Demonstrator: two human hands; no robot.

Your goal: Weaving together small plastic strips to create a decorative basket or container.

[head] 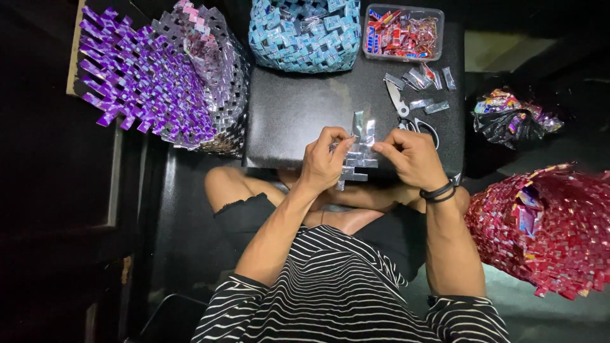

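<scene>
We look down on a small black table (298,108) in a dim room with a dark floor. Over its near edge, our left hand (323,162) and right hand (412,155) pinch a silvery woven strip piece (359,152) of folded foil from either side. Scissors (413,117) and loose foil strips (422,79) lie beyond it, beside a clear tray of red wrappers (401,33). Glossy plaited baskets ring us: purple (149,76), blue (305,35), red (546,228).

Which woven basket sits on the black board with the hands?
The blue woven basket, at the far edge of the black board. The purple basket sits off its left side, the red basket lower right.
</scene>
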